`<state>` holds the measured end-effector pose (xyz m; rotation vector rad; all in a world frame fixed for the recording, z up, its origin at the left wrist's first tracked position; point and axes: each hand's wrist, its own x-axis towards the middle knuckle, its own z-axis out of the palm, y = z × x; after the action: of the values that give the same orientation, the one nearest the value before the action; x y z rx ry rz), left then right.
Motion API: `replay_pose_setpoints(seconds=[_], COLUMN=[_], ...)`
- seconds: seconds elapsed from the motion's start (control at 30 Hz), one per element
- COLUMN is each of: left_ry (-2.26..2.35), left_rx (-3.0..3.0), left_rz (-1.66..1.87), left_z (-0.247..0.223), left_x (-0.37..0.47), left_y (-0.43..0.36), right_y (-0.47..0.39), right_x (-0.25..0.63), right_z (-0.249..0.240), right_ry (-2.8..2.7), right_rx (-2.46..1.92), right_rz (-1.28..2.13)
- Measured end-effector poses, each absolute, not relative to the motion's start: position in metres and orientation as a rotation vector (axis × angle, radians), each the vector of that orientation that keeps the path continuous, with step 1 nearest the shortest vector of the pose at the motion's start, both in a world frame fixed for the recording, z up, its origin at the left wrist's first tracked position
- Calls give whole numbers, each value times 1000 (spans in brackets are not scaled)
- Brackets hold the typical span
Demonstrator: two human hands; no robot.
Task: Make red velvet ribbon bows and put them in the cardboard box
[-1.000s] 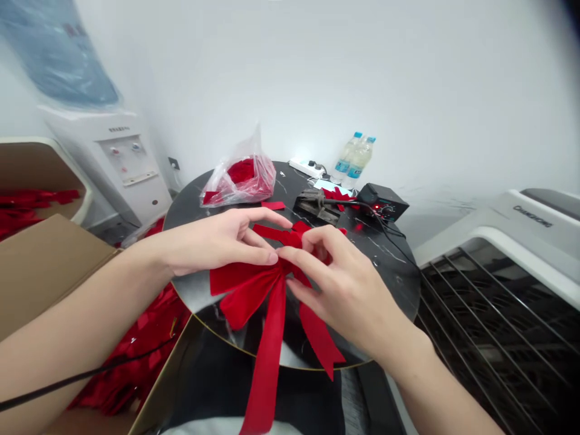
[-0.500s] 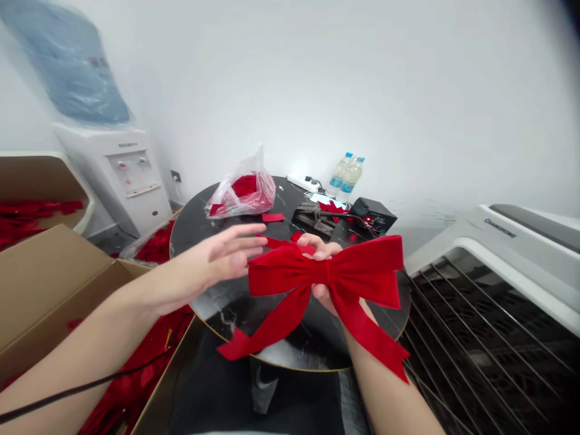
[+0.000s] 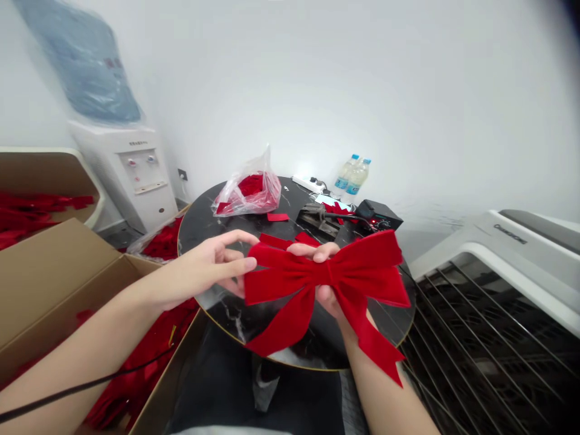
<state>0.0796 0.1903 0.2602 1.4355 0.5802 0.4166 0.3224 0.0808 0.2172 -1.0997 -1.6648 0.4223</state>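
Observation:
A large red velvet bow [image 3: 294, 278] hangs above the round table, its two tails drooping toward me. My right hand [image 3: 324, 260] grips it at the centre knot, with fingers above and thumb below; part of that hand is hidden behind the fabric. At the bow's left loop, my left hand [image 3: 222, 263] has thumb and forefinger closed on the upper corner, while the other fingers curl behind. Just beyond the bow, red ribbon pieces [image 3: 274, 241] lie on the black marbled table [image 3: 203, 211].
Toward the back stand a plastic bag of red pieces [image 3: 249, 190], a black control box [image 3: 378, 214] with a clamp-like tool [image 3: 321, 217], and water bottles [image 3: 356, 178]. An open carton [image 3: 67, 278] with red fabric sits left. A wire-fronted white crate [image 3: 489, 260] is at right.
My left hand has moved in from beside the bow and closed on its left loop. The bow's left tail has swung inward, and the view has turned slightly left.

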Motion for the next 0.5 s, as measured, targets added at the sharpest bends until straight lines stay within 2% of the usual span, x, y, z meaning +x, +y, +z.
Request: replay_pose_setpoints(seconds=[0.13,0.27,0.37,0.5], left_ry=[559,255,440,776], left_rx=[1335,1156,1212,1022], left_rz=[543,395,485,748], left_z=[263,262,259,244], left_x=[63,50,51,28], left_y=[195,183,167,163], right_y=[72,70,78,88], right_x=[327,312,288,266], right_z=[259,287,286,280], right_ry=[-1753,-2161,-2262,-2252], right_rx=[-1101,-1356,-1435,-1367], right_rz=[367,5,-231,-274])
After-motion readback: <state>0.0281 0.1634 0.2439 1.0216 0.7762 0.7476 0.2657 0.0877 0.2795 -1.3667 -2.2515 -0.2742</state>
